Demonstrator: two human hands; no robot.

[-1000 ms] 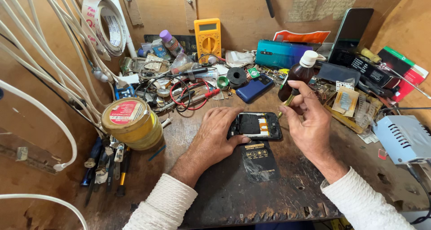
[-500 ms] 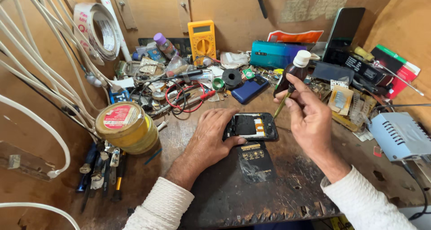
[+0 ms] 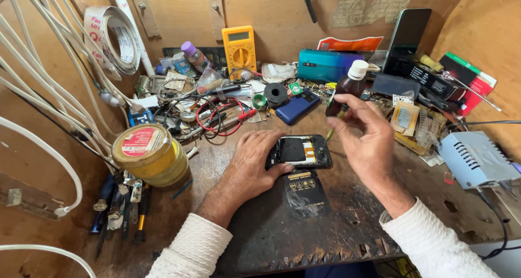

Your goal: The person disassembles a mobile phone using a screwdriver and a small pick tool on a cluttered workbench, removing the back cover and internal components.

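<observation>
Phone (image 3: 298, 151) lies back-open at the bench centre, left hand (image 3: 251, 164) flat on its edge, steadying it. Right hand (image 3: 364, 139) pinches a thin green-tipped tool (image 3: 331, 130) just above its right end (brown bottle (image 3: 347, 88) behind); the tip looks due to go down carefully into the open back.

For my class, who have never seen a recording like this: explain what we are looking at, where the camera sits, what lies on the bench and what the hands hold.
There is no machine here: a person works with two bare hands. The single camera is worn on the head and looks down at a cluttered wooden workbench. The left hand rests on an opened phone with its back cover off, steadying it. The right hand is raised above it, pinching a thin tool with a yellowish tip. Just behind that hand is a brown bottle with a white cap. Around them lie a yellow multimeter, a yellow round tin, red wires, a blue phone, a grey box and screwdrivers at the left edge.
</observation>
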